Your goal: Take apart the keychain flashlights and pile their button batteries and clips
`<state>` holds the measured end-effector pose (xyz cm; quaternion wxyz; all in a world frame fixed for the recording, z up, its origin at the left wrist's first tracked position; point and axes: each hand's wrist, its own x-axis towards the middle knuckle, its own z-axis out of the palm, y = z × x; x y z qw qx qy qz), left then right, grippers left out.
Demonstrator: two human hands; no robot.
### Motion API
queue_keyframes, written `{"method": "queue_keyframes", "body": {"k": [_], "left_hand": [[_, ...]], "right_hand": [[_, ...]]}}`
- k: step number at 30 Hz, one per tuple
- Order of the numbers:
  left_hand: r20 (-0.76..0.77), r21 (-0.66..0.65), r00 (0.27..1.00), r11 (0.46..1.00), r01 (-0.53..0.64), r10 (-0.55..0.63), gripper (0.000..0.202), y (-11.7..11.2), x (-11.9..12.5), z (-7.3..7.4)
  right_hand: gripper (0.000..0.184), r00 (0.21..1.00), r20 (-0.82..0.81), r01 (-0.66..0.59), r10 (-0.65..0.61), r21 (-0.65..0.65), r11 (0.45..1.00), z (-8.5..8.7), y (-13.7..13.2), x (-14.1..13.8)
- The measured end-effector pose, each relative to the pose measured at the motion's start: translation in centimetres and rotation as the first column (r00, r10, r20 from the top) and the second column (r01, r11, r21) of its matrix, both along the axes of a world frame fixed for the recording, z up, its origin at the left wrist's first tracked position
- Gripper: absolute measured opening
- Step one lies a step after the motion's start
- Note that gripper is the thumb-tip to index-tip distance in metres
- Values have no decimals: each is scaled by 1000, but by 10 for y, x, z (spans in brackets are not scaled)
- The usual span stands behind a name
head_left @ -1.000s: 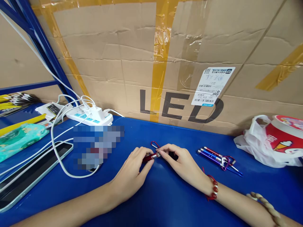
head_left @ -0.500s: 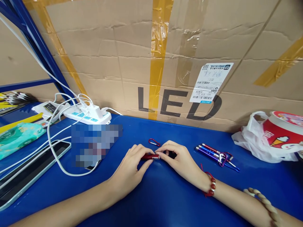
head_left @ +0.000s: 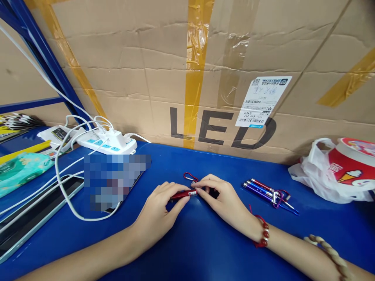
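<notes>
Between the fingers and thumb of my left hand is a slim red penlight, lying nearly level with a small white label near its right end. My right hand pinches at that right end; its fingertips hide the exact point of contact. Just behind the fingers lies a red carabiner, its silver end close to my right fingertips. Whether it is joined to the penlight I cannot tell. Right of my right hand lies a bunch of similar penlights in red, blue and purple, with a purple carabiner.
A cardboard box marked LED stands behind the blue tabletop. On the left are a white power strip with cables, a phone-like device and a green packet. A red tub in a white bag stands right.
The penlight has turned slightly in my left fingers, showing more of its body and label. A silver piece now shows between the carabiner and my right fingertips. The view has shifted a little.
</notes>
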<state>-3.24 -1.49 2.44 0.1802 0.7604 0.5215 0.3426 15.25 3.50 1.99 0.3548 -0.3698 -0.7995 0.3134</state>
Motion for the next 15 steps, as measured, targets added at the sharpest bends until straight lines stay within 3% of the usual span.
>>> {"method": "queue_keyframes", "body": {"k": [10, 15], "left_hand": [[-20, -74, 999, 997, 38, -39, 16, 3, -2, -2], [-66, -98, 996, 994, 46, -52, 18, 3, -3, -3]], "right_hand": [[17, 993, -70, 93, -97, -57, 994, 3, 1, 2], [15, 992, -105, 62, -67, -46, 997, 5, 0, 2]]}}
